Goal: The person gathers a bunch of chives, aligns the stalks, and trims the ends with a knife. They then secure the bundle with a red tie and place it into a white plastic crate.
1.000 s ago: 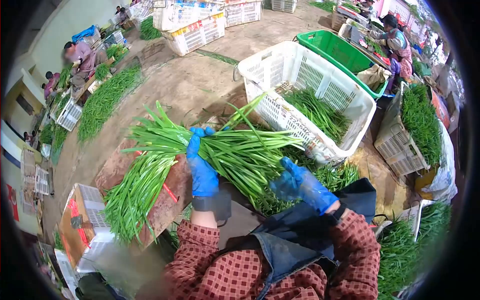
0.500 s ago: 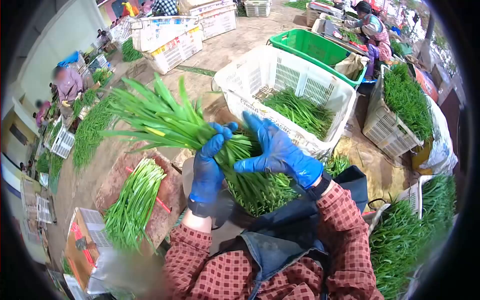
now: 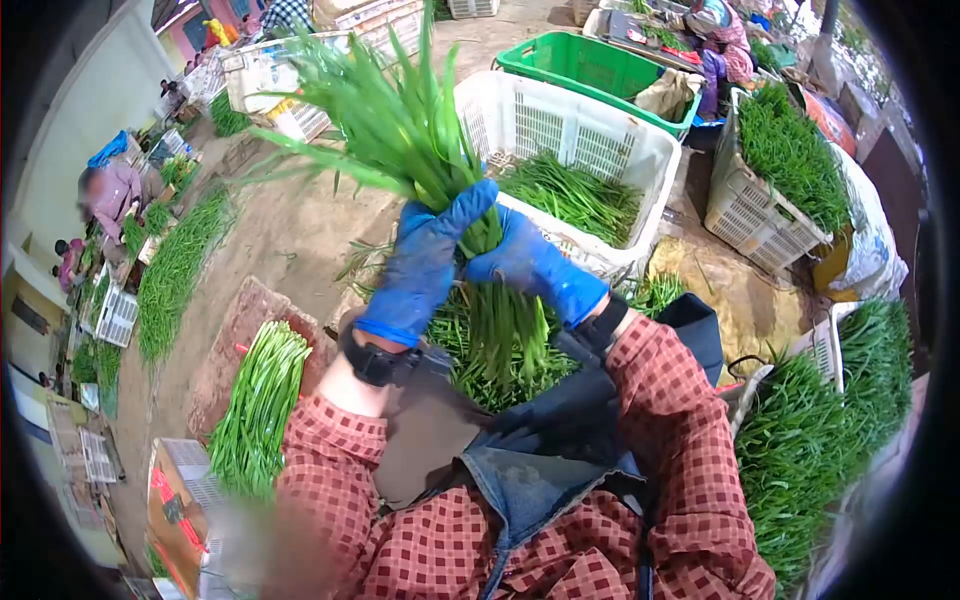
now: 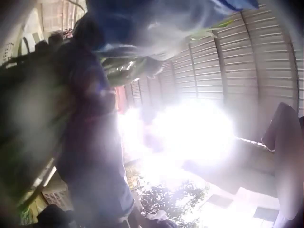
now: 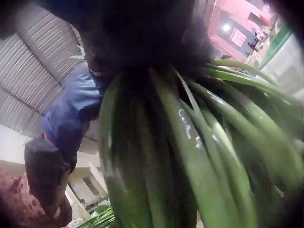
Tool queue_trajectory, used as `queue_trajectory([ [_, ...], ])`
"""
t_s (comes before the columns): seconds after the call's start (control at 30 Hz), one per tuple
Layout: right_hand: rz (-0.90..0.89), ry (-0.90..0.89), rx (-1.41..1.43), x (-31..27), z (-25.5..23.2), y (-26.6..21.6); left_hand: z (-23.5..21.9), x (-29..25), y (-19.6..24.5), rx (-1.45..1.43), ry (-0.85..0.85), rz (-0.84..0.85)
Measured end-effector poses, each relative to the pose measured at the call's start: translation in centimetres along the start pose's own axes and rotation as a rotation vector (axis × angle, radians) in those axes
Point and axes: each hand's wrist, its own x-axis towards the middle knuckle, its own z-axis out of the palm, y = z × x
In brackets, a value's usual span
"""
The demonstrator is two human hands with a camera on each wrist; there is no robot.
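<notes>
Blue-gloved, your left hand [image 3: 415,265] and right hand [image 3: 545,265] both curl closely round a bunch of green leafy stalks [image 3: 430,150], held upright above loose greens [image 3: 500,350], beside the white crate [image 3: 560,125].

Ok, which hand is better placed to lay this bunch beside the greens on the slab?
Probably the left hand: it grips the bunch on the side nearer the slab and its greens; the right hand is farther.
</notes>
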Motion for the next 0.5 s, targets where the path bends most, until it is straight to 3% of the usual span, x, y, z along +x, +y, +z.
queue_trajectory([
  [0.07,-0.066,-0.186,0.223,0.1,-1.9,-0.8,-1.1,-1.2,1.6,0.163,-0.095,0.048],
  [0.13,-0.075,-0.183,0.100,-0.2,-3.1,-2.4,-2.4,-2.0,2.4,0.214,-0.185,0.072],
  [0.17,-0.121,-0.296,0.174,-0.3,-3.6,-2.8,-4.9,-1.4,1.2,0.291,-0.293,0.051],
  [0.2,-0.164,-0.413,0.248,-0.4,-3.9,-2.9,-6.6,-1.4,-0.6,0.287,-0.297,0.042],
  [0.27,-0.111,-0.457,0.321,1.1,-3.1,1.4,-9.1,-2.3,-3.1,0.297,-0.310,-0.016],
  [0.33,-0.227,-0.517,0.185,1.4,-1.4,3.2,-8.2,-2.2,-1.4,0.468,-0.388,-0.067],
  [0.37,0.334,-0.640,0.573,-0.5,-0.8,0.5,-6.7,-2.0,-1.6,0.163,-0.459,-0.069],
  [0.4,0.255,-0.644,0.776,0.0,0.5,2.8,-5.7,-2.0,-1.8,-0.144,-0.518,-0.068],
  [0.43,0.254,-0.581,0.629,-0.6,0.6,1.3,-5.3,-2.2,-2.0,-0.249,-0.465,-0.160],
  [0.5,0.250,-0.523,0.482,-0.7,0.4,0.0,-6.4,-1.8,-3.2,-0.268,-0.378,-0.158],
])
